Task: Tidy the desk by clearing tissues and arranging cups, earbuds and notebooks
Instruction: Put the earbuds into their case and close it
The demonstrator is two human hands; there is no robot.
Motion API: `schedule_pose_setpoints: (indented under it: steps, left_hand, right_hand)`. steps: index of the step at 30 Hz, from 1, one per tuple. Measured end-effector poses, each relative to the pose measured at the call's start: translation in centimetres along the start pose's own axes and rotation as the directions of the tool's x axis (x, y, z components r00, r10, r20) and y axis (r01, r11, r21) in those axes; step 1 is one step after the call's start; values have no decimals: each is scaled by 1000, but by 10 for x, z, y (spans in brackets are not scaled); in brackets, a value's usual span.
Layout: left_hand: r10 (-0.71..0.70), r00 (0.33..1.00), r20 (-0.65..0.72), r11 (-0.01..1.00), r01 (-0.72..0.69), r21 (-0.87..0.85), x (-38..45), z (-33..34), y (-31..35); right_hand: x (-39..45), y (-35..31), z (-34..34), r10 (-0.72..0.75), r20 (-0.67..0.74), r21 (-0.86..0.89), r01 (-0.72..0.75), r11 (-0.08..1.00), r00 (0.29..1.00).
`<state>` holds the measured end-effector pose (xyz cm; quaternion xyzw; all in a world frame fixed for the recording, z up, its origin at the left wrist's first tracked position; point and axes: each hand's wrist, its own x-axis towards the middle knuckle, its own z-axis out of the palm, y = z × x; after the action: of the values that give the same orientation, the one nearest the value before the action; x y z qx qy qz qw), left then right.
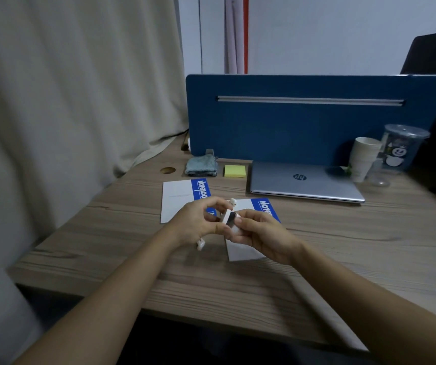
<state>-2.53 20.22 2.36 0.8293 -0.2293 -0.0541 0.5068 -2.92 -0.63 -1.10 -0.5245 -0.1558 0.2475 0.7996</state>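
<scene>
1. The desk (122, 241) was the big backdrop: two notebooks lay flat mid-desk, the left notebook (176, 198) and the right notebook (243, 248), side by side with a gap between them. The paper cups (363, 159) stood stacked at the far right beside a clear plastic cup (402, 146), well apart from our hands. We couldn't spot any tissues.

2. Both forearms came in from the near edge and met above the gap between the notebooks, wrists angled inward toward each other.

3. Our right hand (261, 233) was clamped on the earbud case (231, 219), lid flipped open, with the opening facing up and left toward the other hand.

4. Our left hand (198, 222) pinched one earbud (233, 202) at the fingertips, just above and slightly behind the case's opening. A second earbud (200, 245) poked out below that same hand, stem pointing down; looked like it was tucked under the curled fingers.

5. So the key bit, we figured: the top bud sat right over the case mouth, and the left hand needed only a short drop down and right to seat it.
</scene>
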Motion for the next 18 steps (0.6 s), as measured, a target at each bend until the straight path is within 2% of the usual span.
schedule_pose_setpoints:
  steps: [6,11,13,15,18]
  left_hand:
    - [-12,997,-78,989,1,-149,-5,-11,-15]
    - [-93,991,-98,951,59,-304,-12,-22,-30]
    - [-135,985,-110,925,85,-369,-16,-28,-36]
    - [-167,975,-146,905,93,-416,-20,-36,-41]
    - [-224,955,-195,889,118,-443,-28,-51,-48]
  right_hand:
    - [2,2,0,55,-20,97,-53,994,998]
    - [13,11,9,83,-98,22,-82,996,992]
    - [19,15,15,53,-143,-56,-62,996,988]
    - [25,18,19,7,-220,-225,-58,973,976]
    - [32,21,26,-51,-272,-523,-103,846,961]
